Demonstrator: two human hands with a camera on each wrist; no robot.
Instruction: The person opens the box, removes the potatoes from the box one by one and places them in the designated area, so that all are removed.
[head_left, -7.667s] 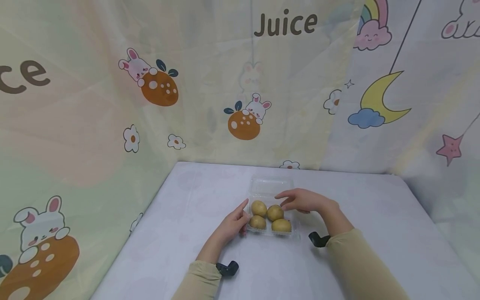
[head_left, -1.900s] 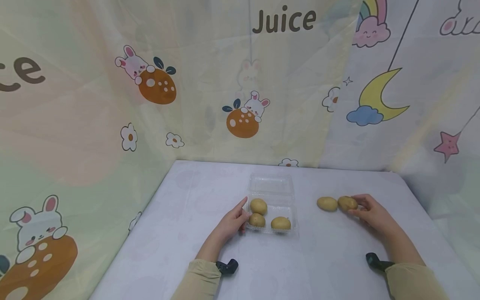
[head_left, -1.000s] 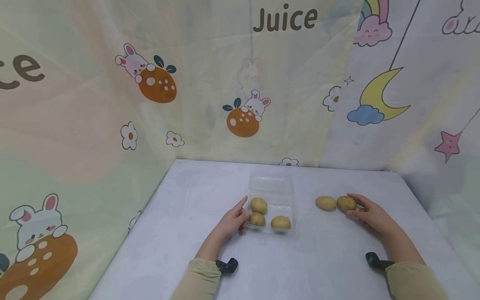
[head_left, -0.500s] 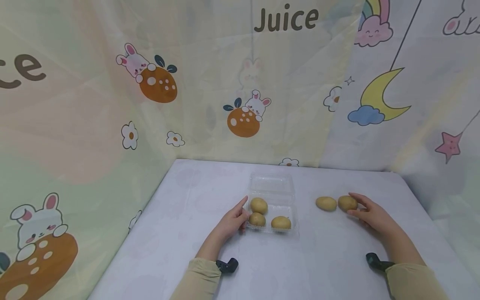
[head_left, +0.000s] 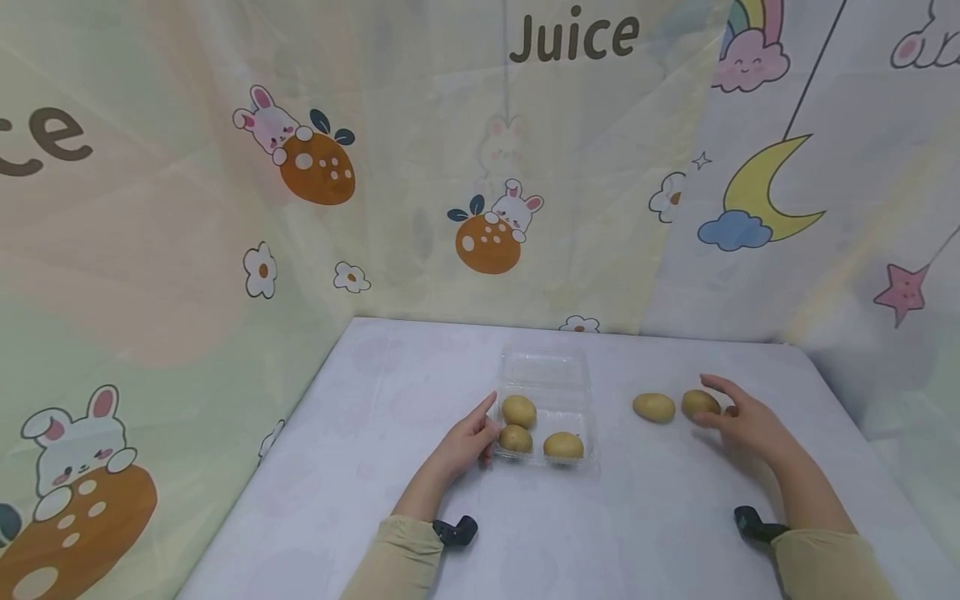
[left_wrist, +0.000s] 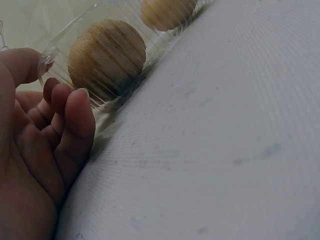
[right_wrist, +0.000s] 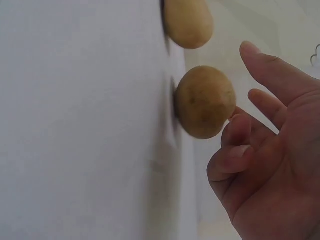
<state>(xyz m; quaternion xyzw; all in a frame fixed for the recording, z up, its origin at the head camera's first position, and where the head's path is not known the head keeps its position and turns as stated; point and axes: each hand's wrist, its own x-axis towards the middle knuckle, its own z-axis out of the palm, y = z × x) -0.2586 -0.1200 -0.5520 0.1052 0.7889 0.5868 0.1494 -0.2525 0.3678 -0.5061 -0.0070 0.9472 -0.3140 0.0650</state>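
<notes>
My left hand (head_left: 467,442) steadies the left edge of a clear plastic clamshell container (head_left: 546,402), its fingers bent at the near-left corner. In the left wrist view the fingertips (left_wrist: 80,107) press against the ribbed wall, with a potato (left_wrist: 107,57) just behind it. Two potatoes sit in the container's left side, and another potato (head_left: 563,445) lies at its front right. To the right, my right hand (head_left: 746,421) is spread loosely beside a potato (head_left: 700,404) standing on the table, the index finger lifted off it. Left of that lies another potato (head_left: 654,407).
The container's lid (head_left: 543,367) lies folded back toward the rear. A white cloth covers the table (head_left: 645,533), with printed curtains (head_left: 405,192) rising behind its back edge and at both sides. A black wrist camera (head_left: 757,525) sits on the right wrist, another on the left.
Two potatoes have moved from the container to the table on the right. In the last half second my right hand has loosened from the second one, index finger raised. The left hand has stayed put.
</notes>
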